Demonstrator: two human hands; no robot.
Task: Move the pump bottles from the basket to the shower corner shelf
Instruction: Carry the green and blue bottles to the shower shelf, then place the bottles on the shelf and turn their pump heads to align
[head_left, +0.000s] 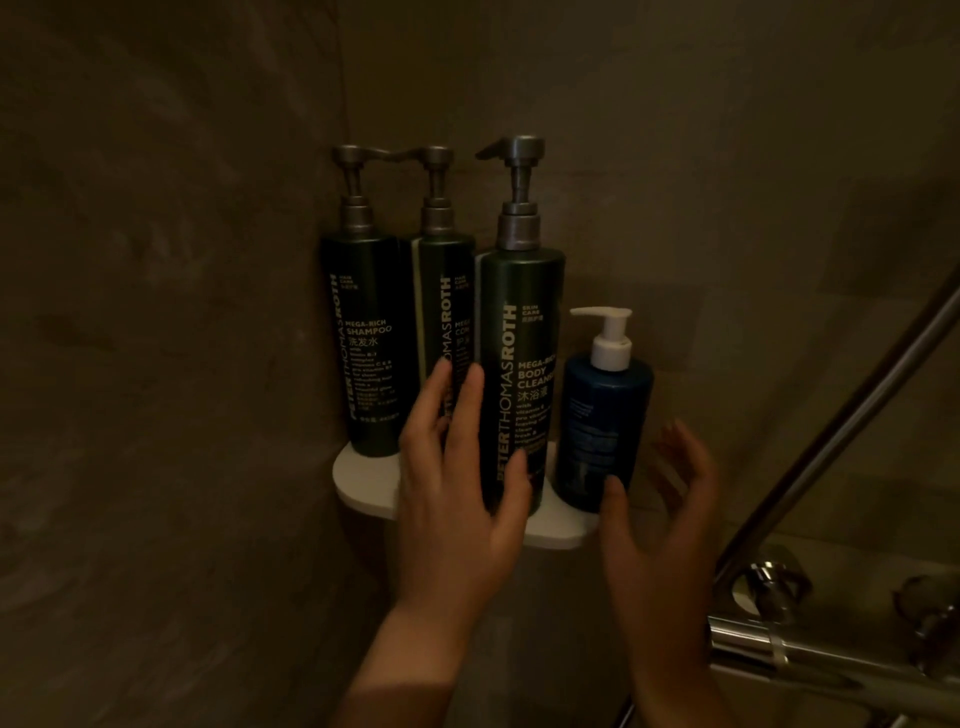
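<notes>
Several pump bottles stand upright on the white corner shelf (358, 475): a dark green shampoo bottle (363, 332) at the left, a second green bottle (441, 291) behind, a tall body cleanser bottle (524, 338) in front, and a short blue bottle (602, 415) with a white pump at the right. My left hand (457, 493) spreads its fingers around the cleanser's lower left side, thumb on its front, without a firm grip. My right hand (654, 525) is open just right of the blue bottle, thumb near its base. The basket is out of view.
Dark stone walls meet in the corner behind the shelf. A chrome shower rail (841, 431) slants up at the right, and a chrome mixer valve (779, 623) with pipework sits at the lower right, close to my right forearm.
</notes>
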